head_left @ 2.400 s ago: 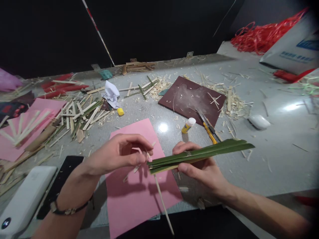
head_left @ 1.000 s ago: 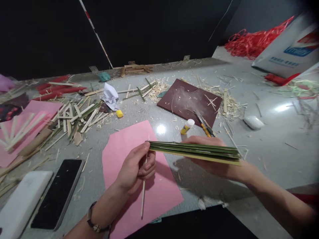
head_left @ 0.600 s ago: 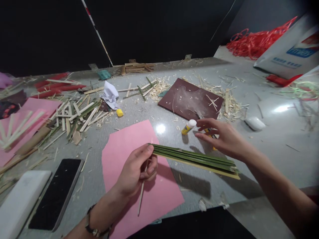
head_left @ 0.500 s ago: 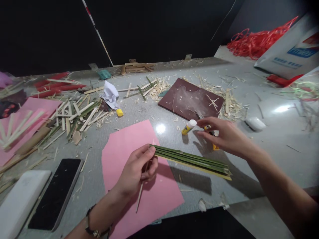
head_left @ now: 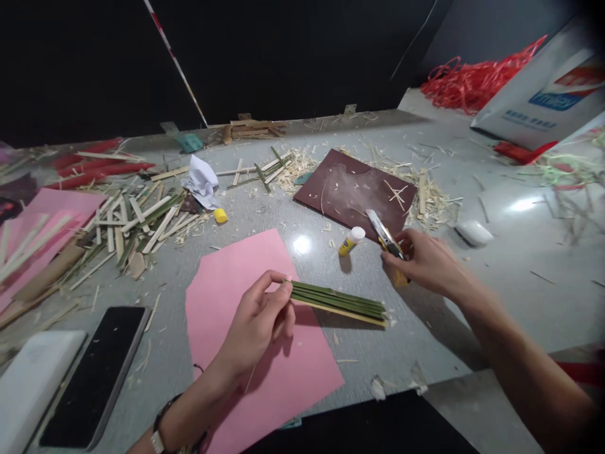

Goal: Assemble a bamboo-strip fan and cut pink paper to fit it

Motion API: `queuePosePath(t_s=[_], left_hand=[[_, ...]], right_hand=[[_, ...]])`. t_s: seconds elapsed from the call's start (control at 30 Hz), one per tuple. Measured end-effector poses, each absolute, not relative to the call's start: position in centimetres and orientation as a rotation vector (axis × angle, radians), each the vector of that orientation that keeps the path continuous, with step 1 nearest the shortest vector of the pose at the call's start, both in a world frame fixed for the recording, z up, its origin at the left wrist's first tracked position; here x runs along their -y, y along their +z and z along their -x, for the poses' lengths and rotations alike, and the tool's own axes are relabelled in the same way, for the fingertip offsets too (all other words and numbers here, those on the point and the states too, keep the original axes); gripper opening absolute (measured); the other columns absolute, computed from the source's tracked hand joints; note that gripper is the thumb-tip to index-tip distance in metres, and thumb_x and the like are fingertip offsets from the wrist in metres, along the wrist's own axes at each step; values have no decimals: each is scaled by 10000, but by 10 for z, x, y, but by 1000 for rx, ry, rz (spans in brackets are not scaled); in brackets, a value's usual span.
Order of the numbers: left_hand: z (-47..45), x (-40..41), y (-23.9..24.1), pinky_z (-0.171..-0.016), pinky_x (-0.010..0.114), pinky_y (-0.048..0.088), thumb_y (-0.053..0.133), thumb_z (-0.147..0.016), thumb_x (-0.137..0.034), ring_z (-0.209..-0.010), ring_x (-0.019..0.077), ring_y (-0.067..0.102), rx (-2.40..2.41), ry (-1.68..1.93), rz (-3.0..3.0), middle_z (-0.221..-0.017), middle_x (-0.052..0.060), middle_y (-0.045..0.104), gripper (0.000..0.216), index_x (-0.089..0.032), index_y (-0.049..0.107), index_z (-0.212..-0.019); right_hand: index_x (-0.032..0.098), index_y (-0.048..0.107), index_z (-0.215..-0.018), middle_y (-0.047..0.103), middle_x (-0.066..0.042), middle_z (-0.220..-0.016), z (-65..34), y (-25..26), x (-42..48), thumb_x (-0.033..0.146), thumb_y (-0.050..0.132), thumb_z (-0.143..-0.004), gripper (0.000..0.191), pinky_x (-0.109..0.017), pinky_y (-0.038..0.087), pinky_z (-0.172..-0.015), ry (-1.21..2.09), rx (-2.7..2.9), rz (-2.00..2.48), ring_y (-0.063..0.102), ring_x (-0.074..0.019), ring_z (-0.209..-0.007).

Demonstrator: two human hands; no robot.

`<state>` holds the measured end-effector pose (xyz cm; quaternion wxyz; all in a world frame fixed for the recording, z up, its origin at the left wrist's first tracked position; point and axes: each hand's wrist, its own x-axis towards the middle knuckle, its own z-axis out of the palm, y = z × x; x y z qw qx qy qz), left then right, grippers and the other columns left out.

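My left hand [head_left: 258,321] pinches the near end of a bundle of green bamboo strips [head_left: 338,301], which points right over the grey table [head_left: 472,296]. The same hand keeps a thin pale stick against the palm, mostly hidden. My right hand [head_left: 425,261] is closed on a yellow utility knife [head_left: 386,238], its blade end pointing toward the dark red mat [head_left: 354,189]. A pink paper sheet [head_left: 255,340] lies under my left hand. A glue stick [head_left: 350,240] lies just left of the knife.
A heap of cut bamboo slats [head_left: 137,217], a crumpled white paper [head_left: 201,180] and a yellow cap [head_left: 220,215] lie at the left. A black phone [head_left: 94,372] and a white box [head_left: 26,384] sit near left. Red strips [head_left: 472,79] and a white bag [head_left: 553,94] are far right.
My right hand let go of the green strips, reached to the knife by the mat and closed on it. My left hand took over the strips, which now point away more steeply.
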<state>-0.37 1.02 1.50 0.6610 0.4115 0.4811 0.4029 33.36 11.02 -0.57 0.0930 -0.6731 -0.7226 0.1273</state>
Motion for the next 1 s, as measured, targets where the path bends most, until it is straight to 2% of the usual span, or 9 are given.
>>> queuePosePath(t_s=[0.1,0.17,0.23,0.3,0.37,0.5,0.6,0.8,1.0], left_hand=[[5,-12,17,-437,160,259,569,-1079,-472,-428,54,329,-1084,914,-936,-531,-66,566,271,-224,546,-971],[4,-12,18,-434,158,247,566,-1078,-482,-437,50,313,-1085,929,-931,-538,-64,553,291,-217,560,-959],[3,-10,18,-438,156,253,556,-1083,-490,-446,52,320,-1093,950,-917,-546,-68,544,282,-224,565,-992],[2,-8,19,-442,153,267,552,-1086,-492,-452,58,355,-1098,966,-903,-550,-75,537,255,-240,556,-1046],[1,-6,20,-438,148,278,564,-1082,-489,-453,63,391,-1091,972,-898,-548,-79,537,239,-251,542,-1072],[1,-6,20,-419,148,347,590,-1068,-473,-441,71,384,-1070,977,-912,-538,-84,533,229,-249,543,-1055],[3,-8,20,-414,159,396,594,-1068,-450,-424,71,374,-1075,988,-935,-538,-85,541,211,-241,562,-1061],[8,-13,21,-388,143,350,621,-1059,-441,-413,48,437,-1109,987,-999,-629,-49,613,243,-207,611,-993],[11,-16,14,-414,175,407,633,-1046,-457,-440,74,494,-1150,964,-1046,-642,-48,597,250,-211,606,-1014]], right_hand=[[257,482,-847,595,-8,-680,-336,-1,-109,517,633,-876,302,-349,359,-567,376,2116,2013,555,-211,-597],[264,438,-873,595,-12,-703,-337,7,-101,536,579,-920,309,-358,387,-572,421,2063,1974,568,-221,-614],[263,439,-961,648,-26,-779,-334,20,-88,503,546,-959,263,-375,460,-603,564,1989,1866,628,-233,-660],[267,450,-1125,720,-49,-956,-324,36,-73,446,540,-992,240,-381,532,-646,762,1953,1668,691,-230,-730],[277,448,-1235,729,-38,-984,-309,52,-60,417,529,-1021,268,-359,527,-611,780,1989,1551,676,-199,-670],[260,538,-1204,654,9,-791,-282,67,-52,444,493,-1087,222,-333,450,-592,599,2223,1425,599,-164,-587],[236,550,-1216,670,-9,-827,-270,57,-62,439,434,-1125,251,-341,448,-653,622,2397,1324,626,-179,-659],[226,512,-1183,673,-46,-975,-265,24,-79,409,476,-1101,203,-334,444,-687,751,2460,1243,623,-186,-752],[246,440,-1030,591,4,-831,-256,16,-79,531,490,-1085,294,-330,404,-626,891,2378,1265,548,-171,-668]])
